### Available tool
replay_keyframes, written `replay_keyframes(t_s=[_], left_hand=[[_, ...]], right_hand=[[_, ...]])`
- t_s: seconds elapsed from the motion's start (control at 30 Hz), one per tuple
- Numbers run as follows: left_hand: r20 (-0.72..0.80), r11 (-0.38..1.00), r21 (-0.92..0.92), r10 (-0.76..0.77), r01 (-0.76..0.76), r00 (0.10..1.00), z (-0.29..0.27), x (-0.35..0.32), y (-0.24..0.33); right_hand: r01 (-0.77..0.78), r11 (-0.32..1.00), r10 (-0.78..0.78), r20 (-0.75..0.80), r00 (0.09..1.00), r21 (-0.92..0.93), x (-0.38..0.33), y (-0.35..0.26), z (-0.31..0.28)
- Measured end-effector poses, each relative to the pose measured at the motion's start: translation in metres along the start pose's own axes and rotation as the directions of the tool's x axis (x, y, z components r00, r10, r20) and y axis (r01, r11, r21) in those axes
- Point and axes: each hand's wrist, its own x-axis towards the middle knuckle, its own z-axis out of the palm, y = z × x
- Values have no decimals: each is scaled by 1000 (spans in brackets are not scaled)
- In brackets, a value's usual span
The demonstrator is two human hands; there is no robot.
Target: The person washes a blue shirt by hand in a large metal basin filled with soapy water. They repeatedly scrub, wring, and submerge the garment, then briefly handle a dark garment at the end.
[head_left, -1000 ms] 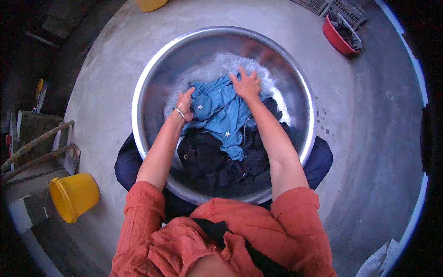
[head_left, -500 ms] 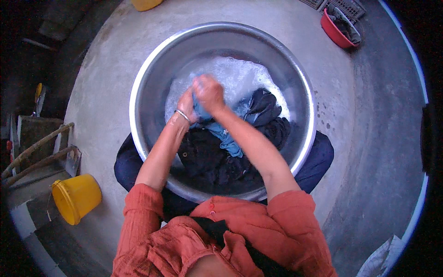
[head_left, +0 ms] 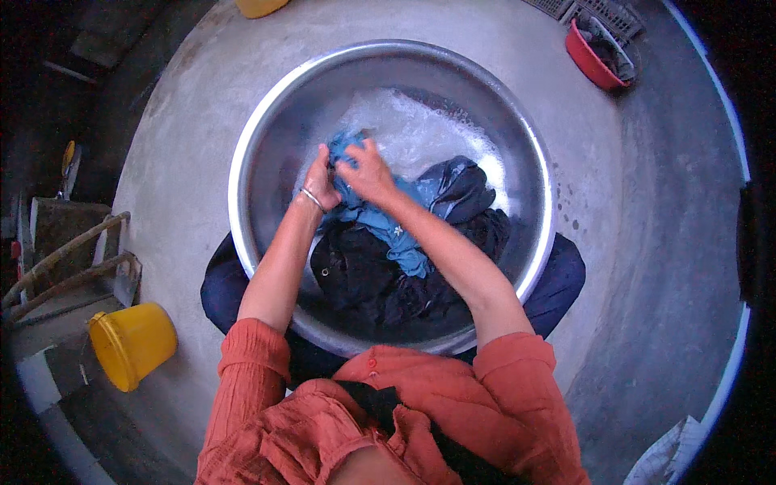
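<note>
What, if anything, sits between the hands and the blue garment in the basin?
Nothing visible. The left hand and right hand both already grip the blue garment directly, above the soapy water. The dark clothes lie under and beside it in the metal basin, not between.

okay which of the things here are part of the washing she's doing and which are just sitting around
In use: left hand and right hand gripping the blue garment; dark clothes; soapy water; metal basin.

Lying about: yellow bucket; red basket; second yellow container at the top edge.
</note>
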Motion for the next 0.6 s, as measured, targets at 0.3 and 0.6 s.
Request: replay_keyframes(t_s=[0.3,0.6], left_hand=[[107,989,-72,138,-130,985,-2,14,-19],[61,996,-86,8,-3,998,-12,11,0]], right_hand=[[137,984,-154,-170,973,-110,2,-28,-7],[-460,799,417,-195,888,-388,36,37,-69]])
